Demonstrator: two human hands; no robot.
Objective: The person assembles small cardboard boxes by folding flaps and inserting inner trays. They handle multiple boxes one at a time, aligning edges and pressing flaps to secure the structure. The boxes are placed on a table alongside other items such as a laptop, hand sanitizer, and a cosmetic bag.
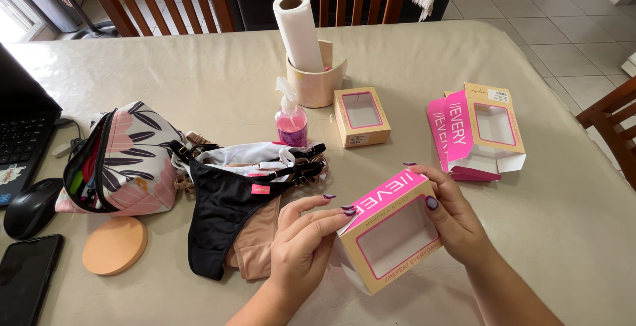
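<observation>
Both my hands hold a tan cardboard box (397, 270) with a pink top flap and a clear window, low in the middle of the view. My left hand (301, 250) pinches the box's left corner with its fingertips. My right hand (454, 223) grips its right side, thumb on the pink flap. Just left of the box lies a pile of underwear (232, 210): a black piece on top, a beige one beneath, white ones behind.
A closed window box (361, 117) and an opened box (480, 130) with pink flaps lie farther back. A pink spray bottle (290, 117), a paper towel roll (299, 31) in a holder, a floral pouch (122, 160), a round coaster (114, 244), a mouse (32, 207), a phone (25, 276) and a laptop (23, 134) sit on the table (563, 220).
</observation>
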